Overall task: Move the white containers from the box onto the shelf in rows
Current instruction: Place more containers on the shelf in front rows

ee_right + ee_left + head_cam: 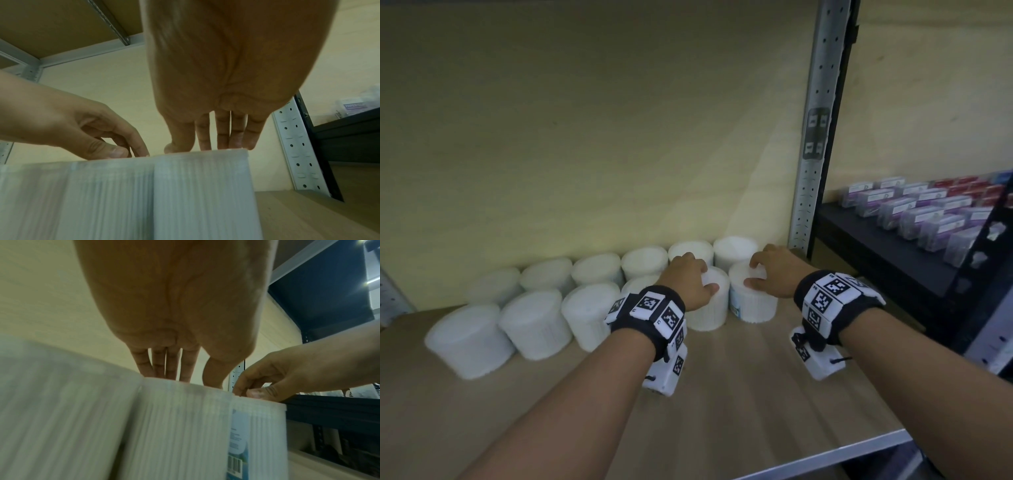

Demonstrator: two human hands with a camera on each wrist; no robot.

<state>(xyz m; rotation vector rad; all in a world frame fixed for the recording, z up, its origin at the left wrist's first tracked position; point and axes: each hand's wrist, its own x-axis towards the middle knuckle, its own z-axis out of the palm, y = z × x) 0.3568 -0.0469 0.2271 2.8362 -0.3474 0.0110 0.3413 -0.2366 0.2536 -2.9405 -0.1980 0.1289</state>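
fingers [697, 262]: we curl both sets over lids | left hand [685, 279] holds tub [707, 308] | right hand [774, 274] holds neighbour tub [751, 301] | both on shelf [756, 394]

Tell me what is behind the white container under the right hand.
Behind that ribbed white plastic container, held by the right hand, another white lidded container stands against the wall. Its lower part is covered.

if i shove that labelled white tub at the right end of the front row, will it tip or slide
The labelled tub looks squat and flat-based on the wooden shelf, so it likely slides rather than tips. Its ribbed, translucent wall suggests light plastic, probably easy to nudge.
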